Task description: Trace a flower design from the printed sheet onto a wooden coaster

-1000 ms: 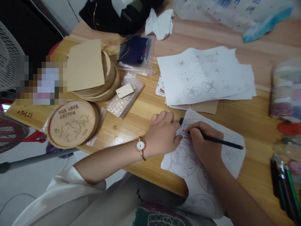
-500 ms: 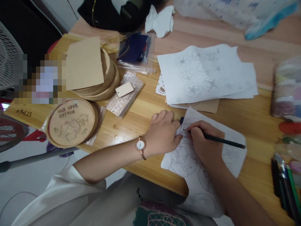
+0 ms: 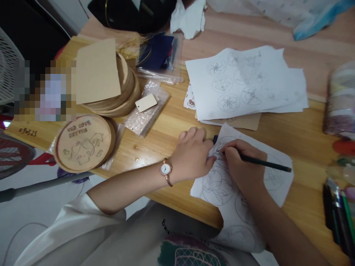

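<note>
while left hand [image 3: 191, 155] stays, right hand [image 3: 241, 164] grips pencil [image 3: 263, 166]

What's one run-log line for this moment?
right hand: black pencil on flower-drawing paper sheet | left hand: resting beside sheet

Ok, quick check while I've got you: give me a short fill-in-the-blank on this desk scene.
The hand holding the dark pencil is the person's ____ one. The left hand has a ____ on its wrist. The small wooden tag lies on a piece of ____.

Missing words: right; watch; bubble wrap.
</note>
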Demonstrator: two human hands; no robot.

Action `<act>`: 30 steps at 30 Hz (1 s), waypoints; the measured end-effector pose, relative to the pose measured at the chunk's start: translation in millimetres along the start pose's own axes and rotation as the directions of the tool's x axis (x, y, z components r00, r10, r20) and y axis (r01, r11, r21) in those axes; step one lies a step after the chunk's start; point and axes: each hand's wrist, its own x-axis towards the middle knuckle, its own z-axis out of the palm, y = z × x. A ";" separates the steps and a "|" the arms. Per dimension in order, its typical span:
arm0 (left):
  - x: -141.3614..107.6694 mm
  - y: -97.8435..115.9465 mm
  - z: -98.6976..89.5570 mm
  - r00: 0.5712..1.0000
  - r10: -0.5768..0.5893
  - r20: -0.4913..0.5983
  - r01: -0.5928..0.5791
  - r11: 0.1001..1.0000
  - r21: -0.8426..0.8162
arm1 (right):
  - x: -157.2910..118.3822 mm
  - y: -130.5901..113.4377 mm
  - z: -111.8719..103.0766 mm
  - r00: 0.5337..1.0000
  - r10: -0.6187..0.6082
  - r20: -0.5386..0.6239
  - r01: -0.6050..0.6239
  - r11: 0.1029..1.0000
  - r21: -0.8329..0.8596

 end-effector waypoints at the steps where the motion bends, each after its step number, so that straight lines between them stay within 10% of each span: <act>1: 0.0 0.0 0.1 1.000 0.002 -0.001 -0.002 1.000 0.002 | 0.0 0.0 0.0 1.000 -0.007 -0.006 0.007 1.000 0.001; 30: 1.3 -0.1 0.5 1.000 0.000 0.002 0.000 1.000 0.003 | 0.1 3.4 0.7 0.999 0.028 -0.029 -0.025 0.994 0.105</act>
